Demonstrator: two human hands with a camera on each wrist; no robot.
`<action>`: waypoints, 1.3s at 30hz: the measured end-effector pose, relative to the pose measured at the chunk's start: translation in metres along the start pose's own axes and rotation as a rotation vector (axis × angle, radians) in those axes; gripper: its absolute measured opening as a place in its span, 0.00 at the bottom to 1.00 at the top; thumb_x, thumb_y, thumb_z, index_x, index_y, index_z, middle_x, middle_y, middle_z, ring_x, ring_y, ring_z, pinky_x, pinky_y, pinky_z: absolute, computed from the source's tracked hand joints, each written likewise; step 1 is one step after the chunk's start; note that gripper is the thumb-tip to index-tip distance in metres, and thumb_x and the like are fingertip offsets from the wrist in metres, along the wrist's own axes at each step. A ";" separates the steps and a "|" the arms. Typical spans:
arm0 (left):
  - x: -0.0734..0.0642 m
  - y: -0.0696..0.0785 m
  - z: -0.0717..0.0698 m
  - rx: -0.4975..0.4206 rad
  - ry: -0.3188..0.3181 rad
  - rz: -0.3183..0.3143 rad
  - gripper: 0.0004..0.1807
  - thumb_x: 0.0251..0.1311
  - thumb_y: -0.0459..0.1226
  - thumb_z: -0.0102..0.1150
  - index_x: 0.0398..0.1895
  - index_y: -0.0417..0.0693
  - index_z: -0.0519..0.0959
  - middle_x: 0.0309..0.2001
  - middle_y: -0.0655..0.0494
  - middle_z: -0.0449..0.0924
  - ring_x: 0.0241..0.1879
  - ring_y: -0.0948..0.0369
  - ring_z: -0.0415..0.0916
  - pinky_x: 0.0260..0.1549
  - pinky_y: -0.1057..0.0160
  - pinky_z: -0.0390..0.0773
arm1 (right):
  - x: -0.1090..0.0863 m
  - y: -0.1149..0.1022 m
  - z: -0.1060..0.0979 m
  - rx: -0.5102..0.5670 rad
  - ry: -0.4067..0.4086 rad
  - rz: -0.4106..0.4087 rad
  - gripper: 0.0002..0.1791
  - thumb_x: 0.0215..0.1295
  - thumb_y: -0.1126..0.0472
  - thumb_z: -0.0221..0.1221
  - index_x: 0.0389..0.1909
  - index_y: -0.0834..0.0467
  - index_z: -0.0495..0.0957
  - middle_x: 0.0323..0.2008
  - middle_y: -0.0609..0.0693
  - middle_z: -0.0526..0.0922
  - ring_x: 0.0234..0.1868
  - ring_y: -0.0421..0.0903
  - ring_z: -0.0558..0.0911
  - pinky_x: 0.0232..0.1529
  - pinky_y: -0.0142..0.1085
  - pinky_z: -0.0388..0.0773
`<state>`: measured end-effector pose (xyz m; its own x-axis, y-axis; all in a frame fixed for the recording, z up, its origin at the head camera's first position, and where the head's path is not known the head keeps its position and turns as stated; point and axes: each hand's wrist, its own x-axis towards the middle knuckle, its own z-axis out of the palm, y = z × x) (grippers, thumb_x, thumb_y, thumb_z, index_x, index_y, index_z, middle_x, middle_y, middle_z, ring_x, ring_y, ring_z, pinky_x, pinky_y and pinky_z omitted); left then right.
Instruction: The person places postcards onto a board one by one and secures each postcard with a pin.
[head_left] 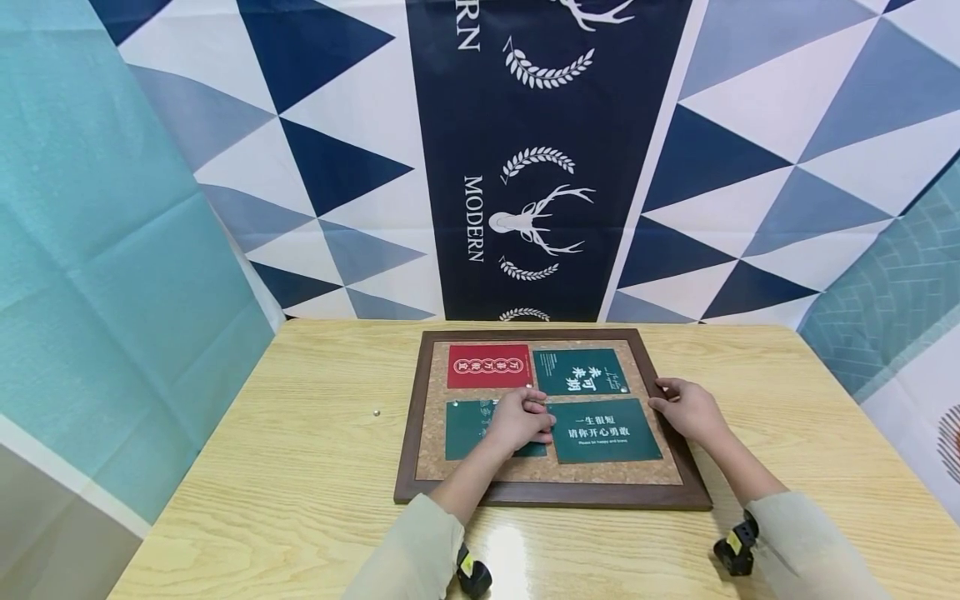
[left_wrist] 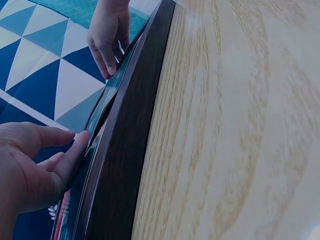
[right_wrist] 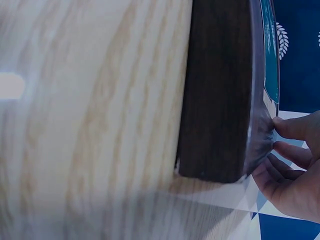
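In the head view a corkboard [head_left: 540, 472] with a dark brown wooden frame [head_left: 555, 494] lies flat on the table. It bears a red card [head_left: 480, 379], a green card [head_left: 566, 383] at upper right, a partly covered green card [head_left: 463, 433] at lower left, and another green card [head_left: 609, 446] at lower right. My left hand [head_left: 517, 423] pinches the left edge of the lower right card; anything small between the fingertips is hidden. At the frame's right side, my right hand [head_left: 690, 408] grips the wood, thumb uppermost, as the right wrist view shows.
Small pale pin heads [head_left: 623, 389] show at some card corners. One tiny silvery piece [head_left: 377, 412] lies on the wooden table [head_left: 315, 467] left of the board. Behind stands a patterned cloth backdrop [head_left: 525, 167]. Each wrist carries a small black camera [head_left: 474, 575].
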<state>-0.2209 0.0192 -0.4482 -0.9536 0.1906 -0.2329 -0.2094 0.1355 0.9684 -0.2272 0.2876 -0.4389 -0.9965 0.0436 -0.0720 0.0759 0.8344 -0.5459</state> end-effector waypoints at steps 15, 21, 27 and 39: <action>-0.004 0.004 -0.024 0.085 -0.009 0.044 0.23 0.55 0.35 0.64 0.55 0.44 0.73 0.37 0.51 0.78 0.30 0.59 0.81 0.27 0.63 0.82 | -0.001 -0.002 -0.002 0.008 -0.004 0.013 0.28 0.66 0.60 0.53 0.61 0.75 0.62 0.48 0.73 0.73 0.44 0.63 0.76 0.32 0.42 0.77; -0.006 0.006 -0.036 0.116 0.010 0.065 0.24 0.54 0.36 0.65 0.55 0.44 0.73 0.39 0.50 0.79 0.33 0.55 0.81 0.32 0.61 0.83 | -0.002 -0.003 -0.002 0.016 -0.004 0.013 0.28 0.66 0.61 0.53 0.61 0.75 0.63 0.47 0.72 0.73 0.43 0.62 0.76 0.30 0.39 0.77; -0.010 0.006 -0.048 0.155 0.022 0.081 0.23 0.54 0.36 0.65 0.55 0.43 0.73 0.40 0.50 0.79 0.34 0.55 0.80 0.32 0.62 0.81 | -0.002 -0.003 -0.001 0.020 -0.004 0.009 0.28 0.66 0.61 0.53 0.61 0.75 0.63 0.46 0.73 0.74 0.41 0.60 0.77 0.29 0.39 0.76; -0.018 0.011 -0.069 0.229 0.076 0.123 0.22 0.53 0.37 0.66 0.52 0.42 0.76 0.41 0.48 0.80 0.38 0.58 0.78 0.40 0.61 0.80 | -0.001 -0.001 -0.001 0.018 -0.002 0.011 0.28 0.66 0.60 0.54 0.61 0.75 0.63 0.47 0.72 0.73 0.43 0.62 0.76 0.31 0.40 0.77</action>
<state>-0.2214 -0.0497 -0.4273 -0.9842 0.1467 -0.0994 -0.0454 0.3335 0.9417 -0.2267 0.2873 -0.4374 -0.9955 0.0514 -0.0797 0.0874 0.8237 -0.5603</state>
